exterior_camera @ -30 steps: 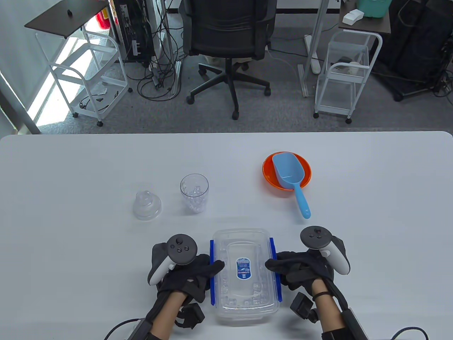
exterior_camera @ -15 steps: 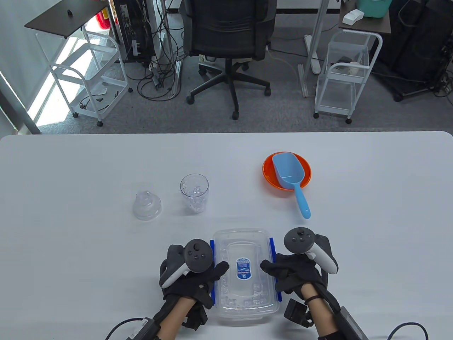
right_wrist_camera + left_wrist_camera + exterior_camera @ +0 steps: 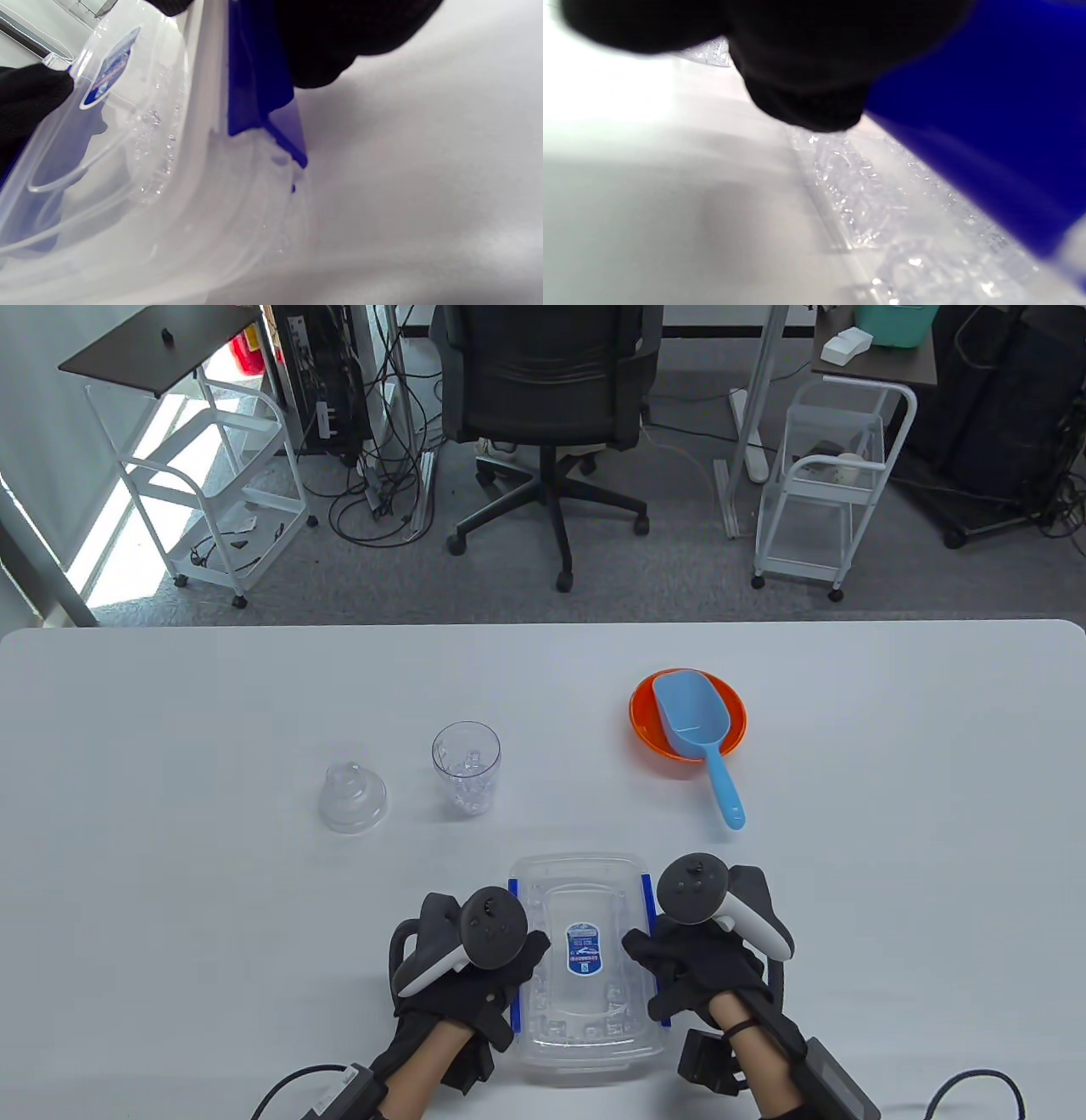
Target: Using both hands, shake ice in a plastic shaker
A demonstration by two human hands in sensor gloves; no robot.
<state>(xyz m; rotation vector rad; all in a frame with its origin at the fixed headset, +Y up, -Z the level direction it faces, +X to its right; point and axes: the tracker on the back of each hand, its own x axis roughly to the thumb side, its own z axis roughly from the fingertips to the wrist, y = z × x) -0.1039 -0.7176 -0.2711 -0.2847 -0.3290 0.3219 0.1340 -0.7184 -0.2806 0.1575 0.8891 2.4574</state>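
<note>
The clear plastic shaker cup point(image 3: 466, 768) stands upright on the table with ice in it, uncovered. Its clear domed lid point(image 3: 352, 797) sits apart to its left. Neither hand touches them. Nearer to me, both hands clasp a clear lidded ice box point(image 3: 585, 1027) with blue side latches. My left hand point(image 3: 524, 957) has its thumb on the lid and its fingers over the left latch point(image 3: 988, 106). My right hand point(image 3: 646, 954) mirrors it on the right latch point(image 3: 254, 84), its fingers point(image 3: 339, 38) curled over it. Ice shows through the box wall point(image 3: 865, 199).
An orange bowl point(image 3: 730, 704) at the back right holds a blue scoop point(image 3: 691, 717) whose handle points toward me. The white table point(image 3: 170, 899) ends at its far edge; beyond are an office chair point(image 3: 547, 381) and white carts point(image 3: 836, 475).
Both hands have closed in on the box sides, thumbs sliding further onto the lid. The blue latches now lie closer against the box. Shaker cup and lid have not moved.
</note>
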